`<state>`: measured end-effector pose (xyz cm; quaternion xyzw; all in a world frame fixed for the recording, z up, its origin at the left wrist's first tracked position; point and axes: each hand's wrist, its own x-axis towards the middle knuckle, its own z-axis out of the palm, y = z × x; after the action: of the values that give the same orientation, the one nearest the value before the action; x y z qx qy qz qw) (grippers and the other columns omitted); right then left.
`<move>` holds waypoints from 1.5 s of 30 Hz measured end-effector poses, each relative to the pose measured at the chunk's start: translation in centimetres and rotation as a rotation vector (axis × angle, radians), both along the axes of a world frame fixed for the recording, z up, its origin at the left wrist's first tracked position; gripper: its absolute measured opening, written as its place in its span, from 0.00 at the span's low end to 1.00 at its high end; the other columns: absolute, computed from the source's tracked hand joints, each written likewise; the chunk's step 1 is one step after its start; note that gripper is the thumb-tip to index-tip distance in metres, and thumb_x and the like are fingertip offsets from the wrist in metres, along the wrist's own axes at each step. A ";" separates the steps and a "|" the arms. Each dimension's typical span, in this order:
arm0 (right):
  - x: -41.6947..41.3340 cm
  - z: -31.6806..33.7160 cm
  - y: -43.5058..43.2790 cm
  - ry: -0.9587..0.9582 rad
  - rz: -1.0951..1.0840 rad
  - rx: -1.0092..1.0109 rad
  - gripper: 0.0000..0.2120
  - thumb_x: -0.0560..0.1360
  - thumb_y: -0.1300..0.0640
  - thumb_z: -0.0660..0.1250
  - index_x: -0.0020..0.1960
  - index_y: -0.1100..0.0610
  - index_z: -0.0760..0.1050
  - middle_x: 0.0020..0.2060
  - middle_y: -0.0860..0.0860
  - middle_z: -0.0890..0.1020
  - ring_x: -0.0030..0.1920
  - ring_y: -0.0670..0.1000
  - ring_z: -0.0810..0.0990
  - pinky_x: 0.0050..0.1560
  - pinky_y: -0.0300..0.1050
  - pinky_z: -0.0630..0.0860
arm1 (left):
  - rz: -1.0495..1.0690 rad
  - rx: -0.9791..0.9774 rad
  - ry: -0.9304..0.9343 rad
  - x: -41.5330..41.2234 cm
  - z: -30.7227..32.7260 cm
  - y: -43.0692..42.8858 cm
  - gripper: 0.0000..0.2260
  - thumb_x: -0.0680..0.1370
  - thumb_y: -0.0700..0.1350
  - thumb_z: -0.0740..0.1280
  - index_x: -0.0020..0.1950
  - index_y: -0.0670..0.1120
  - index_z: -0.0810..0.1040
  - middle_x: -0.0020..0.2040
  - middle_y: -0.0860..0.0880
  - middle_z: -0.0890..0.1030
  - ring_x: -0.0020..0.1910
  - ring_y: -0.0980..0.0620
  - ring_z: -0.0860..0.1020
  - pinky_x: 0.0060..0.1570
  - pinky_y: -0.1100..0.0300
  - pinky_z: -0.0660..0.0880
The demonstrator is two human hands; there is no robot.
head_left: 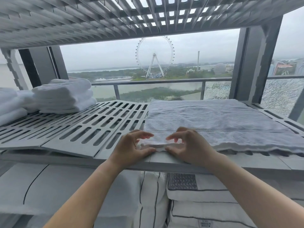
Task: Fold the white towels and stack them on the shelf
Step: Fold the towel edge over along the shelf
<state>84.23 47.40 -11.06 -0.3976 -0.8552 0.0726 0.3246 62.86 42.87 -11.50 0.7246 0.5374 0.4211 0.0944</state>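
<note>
- L hand (131, 145): fingers (144, 134) curled over the top of the towel's near-left corner, thumb along its front edge, so it grips the corner. Fingertips a bit blurred.
- R hand (189, 145): mirror pose just beside the L hand, fingers bent over the top, thumb under at the front edge. It grips the same corner. Tips of both hands nearly meet, w/ a bunched bit of cloth between them.
- Both forearms bare, coming up from the bottom of the view.
- Towel (213, 119): white, folded flat, lies on the right half of the middle shelf (98, 125), front edge at the shelf lip.
- Shelf is grey slotted plastic; left-centre panels bare, one panel tilted up a little.
- Folded towel stack (64, 96) at back left of the same shelf; more white towels (9, 102) at far left, touching it.
- Upper tier (65, 18) overhead, same grey grid.
- Lower tier: white pillows w/ dark piping (197, 195).
- Behind: window, balcony rail (161, 82), Ferris wheel (154, 55), water, grey sky.
</note>
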 end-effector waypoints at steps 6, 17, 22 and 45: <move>-2.0 0.2 0.1 -0.011 -0.017 -0.009 0.07 0.71 0.44 0.68 0.46 0.44 0.81 0.43 0.44 0.75 0.47 0.46 0.73 0.45 0.44 0.72 | 0.040 0.044 -0.001 0.3 -0.3 -0.1 0.15 0.66 0.48 0.77 0.51 0.52 0.81 0.49 0.56 0.81 0.49 0.65 0.77 0.52 0.69 0.73; -1.6 0.2 -0.3 0.061 0.058 0.031 0.04 0.70 0.48 0.71 0.40 0.48 0.81 0.39 0.40 0.77 0.35 0.40 0.72 0.37 0.38 0.68 | 0.045 0.070 -0.032 0.2 -0.7 0.2 0.08 0.68 0.45 0.75 0.47 0.51 0.83 0.45 0.57 0.82 0.46 0.60 0.79 0.50 0.60 0.77; -1.5 0.1 -0.2 0.067 0.056 -0.020 0.02 0.69 0.52 0.73 0.39 0.47 0.81 0.36 0.38 0.77 0.33 0.39 0.72 0.36 0.34 0.65 | 0.061 0.093 0.004 0.1 -0.8 0.1 0.07 0.69 0.40 0.72 0.43 0.52 0.84 0.42 0.59 0.80 0.44 0.63 0.77 0.44 0.69 0.74; 3.9 1.1 -0.1 -0.017 0.038 -0.116 0.15 0.62 0.42 0.74 0.45 0.47 0.82 0.43 0.40 0.79 0.42 0.42 0.76 0.41 0.33 0.71 | 0.015 0.138 0.293 0.9 0.8 -0.6 0.05 0.71 0.50 0.71 0.43 0.51 0.85 0.39 0.53 0.85 0.40 0.55 0.81 0.45 0.57 0.77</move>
<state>88.14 47.26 -9.97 -0.3999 -0.8597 0.1246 0.2924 63.80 42.27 -10.74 0.7790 0.5207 0.3472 -0.0381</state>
